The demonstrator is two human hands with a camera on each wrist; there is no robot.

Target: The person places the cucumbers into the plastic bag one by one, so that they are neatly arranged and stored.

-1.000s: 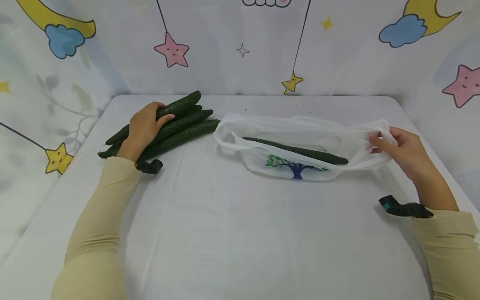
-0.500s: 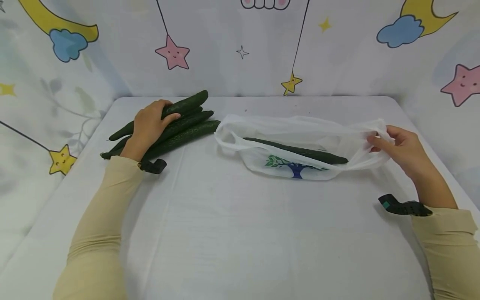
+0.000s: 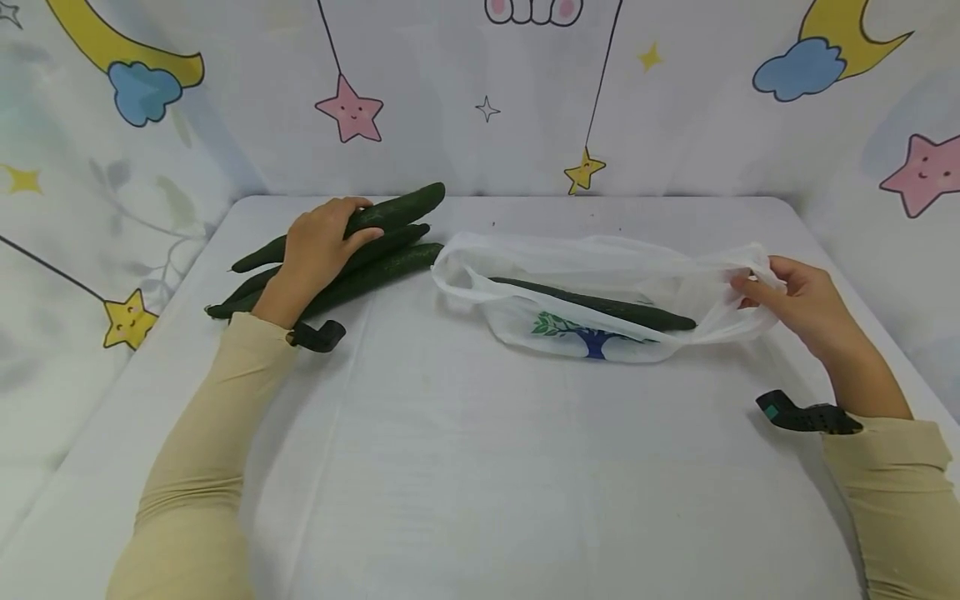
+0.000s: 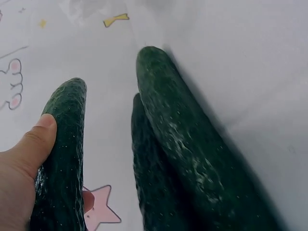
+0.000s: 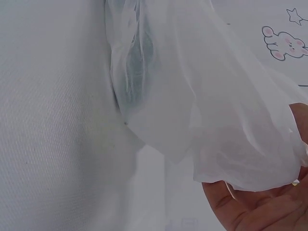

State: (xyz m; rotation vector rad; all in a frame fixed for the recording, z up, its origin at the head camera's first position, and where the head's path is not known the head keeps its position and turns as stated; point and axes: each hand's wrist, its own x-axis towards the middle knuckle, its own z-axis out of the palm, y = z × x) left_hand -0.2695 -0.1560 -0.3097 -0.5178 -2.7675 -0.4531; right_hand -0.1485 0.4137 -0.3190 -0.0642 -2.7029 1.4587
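At the far left of the white table (image 3: 480, 467), gripped a dark green cucumber (image 3: 397, 210) in the left hand (image 3: 318, 248), with the thumb against its near side and the fingers over its far side. Held it round the middle, with the rounded end out past the grip toward the far right and the thin end out toward the near left. Saw, in the left wrist view, a clear gap between its rounded end and two loose cucumbers (image 3: 386, 271) side by side on the nearer side, partly hidden by the hand. Could not tell of any contact farther back along them. Pinched the right end of a white plastic bag (image 3: 502, 321) between thumb and fingers of the right hand (image 3: 808, 307). Had another cucumber (image 3: 600, 307) lengthways in the bag's opening, left of that pinch and apart from it, just above a tree print (image 3: 595, 340) on the near wall. Saw it only dimly through the plastic in the right wrist view.
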